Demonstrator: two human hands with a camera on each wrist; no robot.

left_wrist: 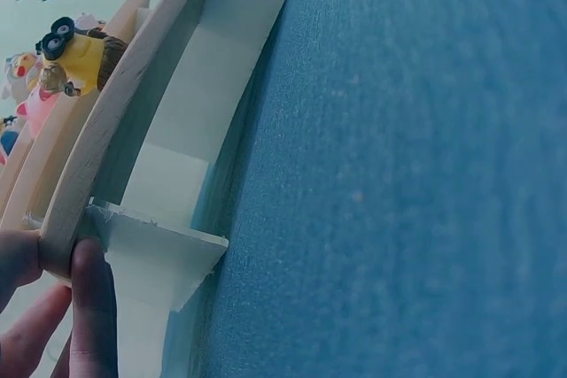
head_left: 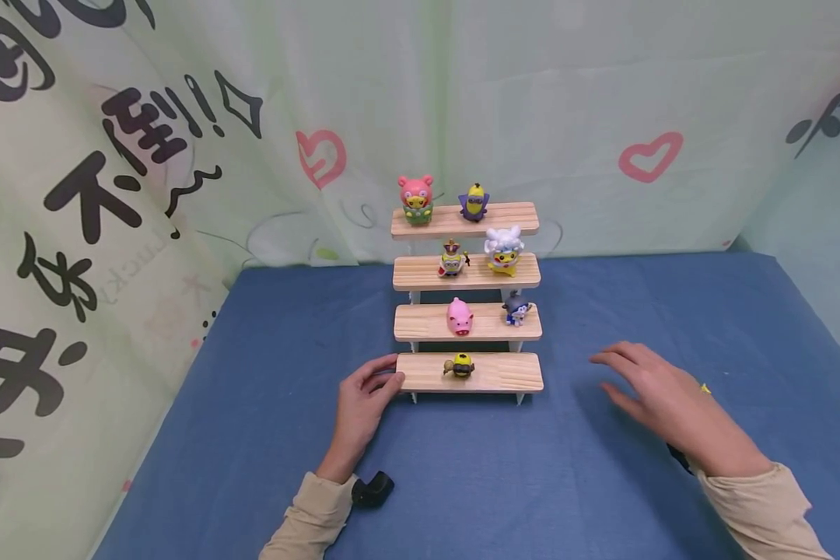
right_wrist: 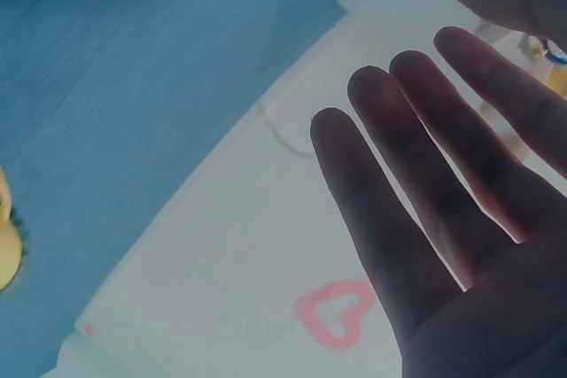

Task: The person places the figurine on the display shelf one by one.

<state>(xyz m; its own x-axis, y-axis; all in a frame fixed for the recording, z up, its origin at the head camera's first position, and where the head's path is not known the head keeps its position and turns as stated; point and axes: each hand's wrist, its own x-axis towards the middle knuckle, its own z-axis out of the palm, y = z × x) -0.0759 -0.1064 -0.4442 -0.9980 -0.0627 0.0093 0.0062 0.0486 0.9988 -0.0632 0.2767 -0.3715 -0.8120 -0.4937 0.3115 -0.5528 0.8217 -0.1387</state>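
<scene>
A stepped display stand with pale wooden shelves point(head_left: 490, 378) stands on the blue cloth. My left hand point(head_left: 365, 400) pinches the left end of its lowest shelf, thumb and fingers on either side of the board point(left_wrist: 75, 192). A minion figure point(head_left: 461, 365) sits on that shelf; the left wrist view shows its goggles. Above it are a pink pig point(head_left: 460, 317) and a small grey-and-blue figure point(head_left: 516, 309). My right hand point(head_left: 661, 393) hovers right of the stand, fingers extended and holding nothing. A yellow object point(right_wrist: 7, 245), mostly out of frame, lies on the cloth near it.
Higher shelves hold a crowned minion point(head_left: 451, 259), a white-capped yellow figure point(head_left: 504, 250), a pink-hooded figure point(head_left: 416, 201) and a purple-caped minion point(head_left: 474, 203). Behind the stand hangs a pale curtain point(head_left: 532, 101) with printed hearts and black lettering. Blue cloth point(head_left: 476, 482) covers the table.
</scene>
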